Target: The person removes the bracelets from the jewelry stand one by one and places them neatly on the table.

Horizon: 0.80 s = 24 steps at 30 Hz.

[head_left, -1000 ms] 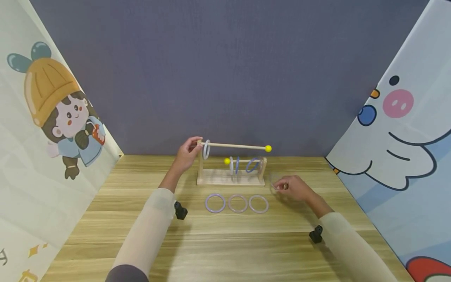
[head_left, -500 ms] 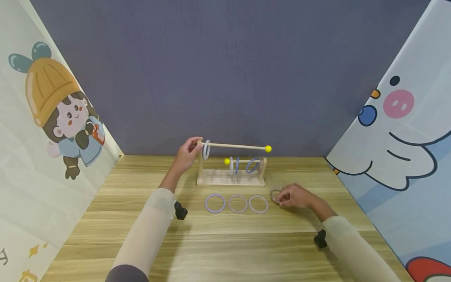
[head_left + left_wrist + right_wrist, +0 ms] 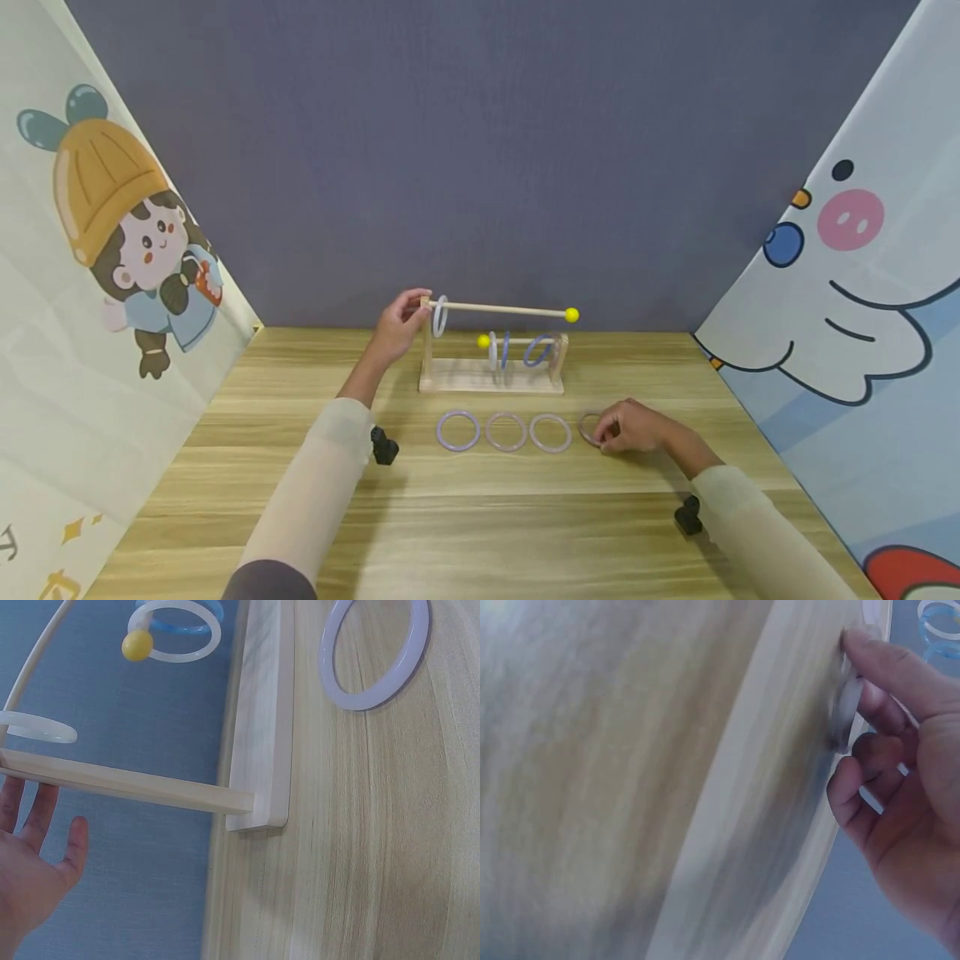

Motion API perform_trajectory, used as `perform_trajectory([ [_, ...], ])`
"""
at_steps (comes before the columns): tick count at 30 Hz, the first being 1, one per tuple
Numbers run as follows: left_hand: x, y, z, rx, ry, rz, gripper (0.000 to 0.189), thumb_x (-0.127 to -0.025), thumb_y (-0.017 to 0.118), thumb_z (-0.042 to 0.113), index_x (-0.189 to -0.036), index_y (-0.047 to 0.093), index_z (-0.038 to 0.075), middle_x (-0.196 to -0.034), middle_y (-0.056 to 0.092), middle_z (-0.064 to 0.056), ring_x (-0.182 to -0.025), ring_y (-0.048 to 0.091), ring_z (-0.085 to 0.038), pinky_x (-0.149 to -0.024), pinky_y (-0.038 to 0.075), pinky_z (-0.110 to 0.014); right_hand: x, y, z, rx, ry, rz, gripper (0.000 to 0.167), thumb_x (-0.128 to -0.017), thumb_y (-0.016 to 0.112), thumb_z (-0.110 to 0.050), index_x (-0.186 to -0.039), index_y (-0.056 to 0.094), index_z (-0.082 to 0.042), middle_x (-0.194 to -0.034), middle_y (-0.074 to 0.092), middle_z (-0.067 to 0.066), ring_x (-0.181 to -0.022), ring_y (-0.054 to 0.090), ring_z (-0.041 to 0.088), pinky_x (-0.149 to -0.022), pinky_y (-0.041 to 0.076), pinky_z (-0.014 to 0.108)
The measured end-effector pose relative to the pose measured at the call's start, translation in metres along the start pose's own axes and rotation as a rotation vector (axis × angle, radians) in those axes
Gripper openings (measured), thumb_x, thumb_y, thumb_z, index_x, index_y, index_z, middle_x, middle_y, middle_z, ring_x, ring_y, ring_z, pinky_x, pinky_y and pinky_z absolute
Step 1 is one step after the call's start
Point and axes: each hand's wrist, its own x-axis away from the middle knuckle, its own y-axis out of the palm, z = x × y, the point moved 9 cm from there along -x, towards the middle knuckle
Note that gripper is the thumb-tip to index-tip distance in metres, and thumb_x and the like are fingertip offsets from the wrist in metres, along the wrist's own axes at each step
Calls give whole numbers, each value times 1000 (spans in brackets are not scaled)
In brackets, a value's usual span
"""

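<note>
In the head view, a wooden rack (image 3: 465, 377) has a long upper rod and a short lower rod, each with a yellow ball tip. My left hand (image 3: 395, 332) holds the top of its left post, thumb and index finger about it; two fingers touch the post in the left wrist view. A white ring (image 3: 436, 320) hangs on the upper rod, beside that post. My right hand (image 3: 633, 427) pinches a greyish, see-through ring (image 3: 581, 427) at the tabletop. Left of it lie a pale pink ring (image 3: 551, 452), a pinkish ring (image 3: 488, 432) and a purple ring (image 3: 439, 432).
Several rings hang on the lower rod, among them a white ring (image 3: 492, 354) and a blue ring (image 3: 505, 354). A dark wall (image 3: 480, 167) stands behind the wooden table (image 3: 487, 533). Cartoon-printed panels flank both sides.
My right hand has brought the greyish ring down from upright beside the rack, toward me, to the right end of the row of rings. The left hand has stayed on the post.
</note>
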Motion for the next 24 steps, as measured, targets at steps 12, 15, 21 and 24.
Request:
perform_trajectory([
  [12,1,0,3,7,-2,0,39,-105,58,24,-142,55,10,-134,63,-20,-114,64,-33,-94,53,-48,3,2,0,-49,27,-34,11,-79,86,-16,-85,77,-20,-74,67,-13,-69,56,-3,-65,49,19],
  [15,1,0,4,14,-3,-4,40,-105,58,24,-142,54,10,-135,63,-20,-115,63,-34,-95,53,-47,2,2,1,-66,40,-41,11,-79,86,-17,-84,76,-19,-75,68,-12,-70,56,-3,-65,48,18],
  [21,0,1,0,30,-25,-14,42,-105,58,23,-145,53,11,-139,60,-22,-119,62,-38,-99,51,-53,1,3,1,-94,52,-60,11,-79,85,-15,-84,75,-17,-76,68,-10,-71,57,-1,-66,49,19],
  [24,0,2,-2,49,-25,-16,43,-106,57,21,-146,51,9,-140,59,-24,-120,60,-42,-100,49,-58,1,4,0,-95,46,-68,11,-79,85,-15,-85,75,-17,-77,67,-11,-71,57,-1,-66,49,19],
])
